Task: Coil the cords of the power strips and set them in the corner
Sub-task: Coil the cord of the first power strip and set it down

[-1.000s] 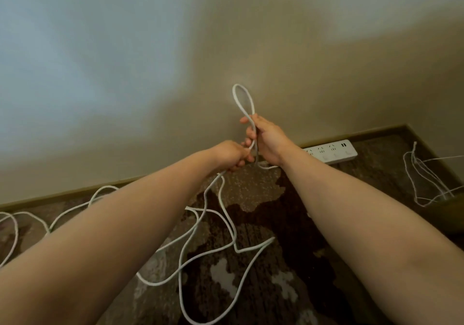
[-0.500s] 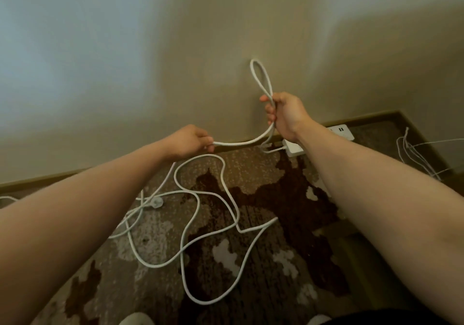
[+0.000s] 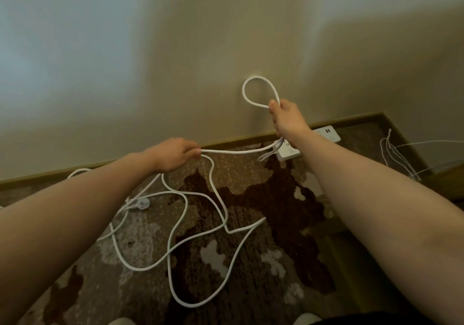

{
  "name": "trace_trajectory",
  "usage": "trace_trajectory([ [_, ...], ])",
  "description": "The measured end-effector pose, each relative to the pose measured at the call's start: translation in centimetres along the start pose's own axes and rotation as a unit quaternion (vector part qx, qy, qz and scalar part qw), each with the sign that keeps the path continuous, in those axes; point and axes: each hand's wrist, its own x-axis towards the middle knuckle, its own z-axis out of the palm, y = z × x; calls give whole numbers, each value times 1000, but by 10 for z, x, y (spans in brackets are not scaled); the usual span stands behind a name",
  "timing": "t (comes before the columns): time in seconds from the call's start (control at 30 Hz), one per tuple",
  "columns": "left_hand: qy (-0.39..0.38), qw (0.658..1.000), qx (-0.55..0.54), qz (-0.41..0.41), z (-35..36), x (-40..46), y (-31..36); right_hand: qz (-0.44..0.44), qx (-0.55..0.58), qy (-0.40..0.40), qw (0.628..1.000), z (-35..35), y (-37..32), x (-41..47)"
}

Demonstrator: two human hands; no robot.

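Observation:
My right hand [image 3: 286,118] grips a loop of white cord [image 3: 253,81] that stands up against the wall. From that fist the cord runs down and left to my left hand [image 3: 173,155], which pinches it. Below my left hand the loose cord [image 3: 200,234] sprawls in wide bends over the patterned carpet, ending at a white plug [image 3: 142,203] on the left. The white power strip [image 3: 324,136] lies by the baseboard, partly hidden behind my right wrist.
A second bunch of thin white cords [image 3: 396,156] lies at the right near the corner of the baseboard [image 3: 384,117]. More white cord [image 3: 77,172] trails along the wall at the left. Two pale shoe tips [image 3: 306,319] show at the bottom edge.
My hands were together at the loop. The left hand has slid left and down along the cord, stretching a length between the hands, while the right hand keeps the loop raised.

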Motion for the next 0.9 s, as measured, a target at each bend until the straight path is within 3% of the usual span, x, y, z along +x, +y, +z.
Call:
trace_trajectory([
  [0.17, 23, 997, -29, -65, 2, -9, -25, 21, 41, 51, 998, -24, 10, 7],
  [0.33, 73, 997, -18, -34, 3, 11, 0, 30, 90, -33, 995, -11, 7, 1],
  [0.57, -25, 994, 110, 7, 12, 15, 11, -12, 3, -15, 1000, -18, 12, 0],
  [0.9, 20, 987, -105, -124, -6, -28, -43, -28, -32, 170, 985, -43, 36, 9],
])
